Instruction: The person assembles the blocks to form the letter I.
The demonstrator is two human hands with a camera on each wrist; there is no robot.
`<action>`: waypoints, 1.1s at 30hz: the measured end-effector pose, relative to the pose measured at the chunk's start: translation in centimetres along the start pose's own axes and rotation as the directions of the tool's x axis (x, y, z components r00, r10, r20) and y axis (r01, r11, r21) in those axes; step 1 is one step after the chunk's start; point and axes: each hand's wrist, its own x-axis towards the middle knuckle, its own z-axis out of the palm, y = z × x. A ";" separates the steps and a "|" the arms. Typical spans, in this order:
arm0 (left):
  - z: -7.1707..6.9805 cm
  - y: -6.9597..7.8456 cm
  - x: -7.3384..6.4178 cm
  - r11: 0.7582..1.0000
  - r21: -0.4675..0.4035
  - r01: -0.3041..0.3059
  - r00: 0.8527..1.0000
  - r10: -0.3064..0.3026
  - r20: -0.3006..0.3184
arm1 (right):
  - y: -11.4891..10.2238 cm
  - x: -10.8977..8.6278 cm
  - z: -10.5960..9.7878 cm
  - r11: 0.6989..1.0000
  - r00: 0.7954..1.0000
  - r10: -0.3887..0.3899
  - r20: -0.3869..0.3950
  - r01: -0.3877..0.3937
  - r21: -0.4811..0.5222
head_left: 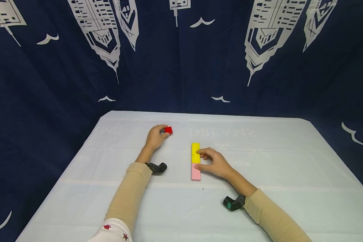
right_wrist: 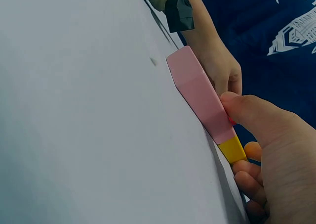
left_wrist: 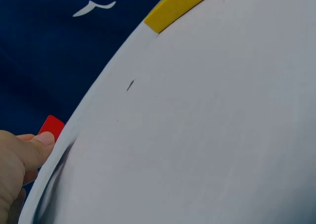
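My left hand (head_left: 156, 137) pinches a small red block (head_left: 168, 130) between thumb and fingers, toward the far side of the table. In the left wrist view, the thumb lies over part of that red block (left_wrist: 52, 127). A yellow block (head_left: 195, 153) and a pink block (head_left: 196, 172) lie end to end in a line, yellow farther away. My right hand (head_left: 215, 163) is at their right side, its thumb touching the pink block and its bent fingers at the yellow one. Table surface shows between this thumb and the fingers. In the right wrist view, the thumb rests on the pink block (right_wrist: 202, 95).
A white cloth covers the table (head_left: 109, 188). Behind it hangs a dark blue curtain (head_left: 181, 67) printed with white buildings and birds. Each wrist wears a black camera, the left wrist camera (head_left: 158, 168) and the right wrist camera (head_left: 234, 203).
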 end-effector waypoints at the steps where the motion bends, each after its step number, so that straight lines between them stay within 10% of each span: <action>1: 0.1 0.1 0.0 1.000 0.002 -0.005 1.000 0.005 0.002 | 0.0 0.0 0.0 1.000 1.000 0.002 -0.001 -0.002 0.001; 33: 3.3 3.0 -0.2 0.998 -0.005 -0.069 0.994 0.069 0.090 | 0.0 0.2 0.1 1.000 1.000 0.027 0.009 -0.027 -0.013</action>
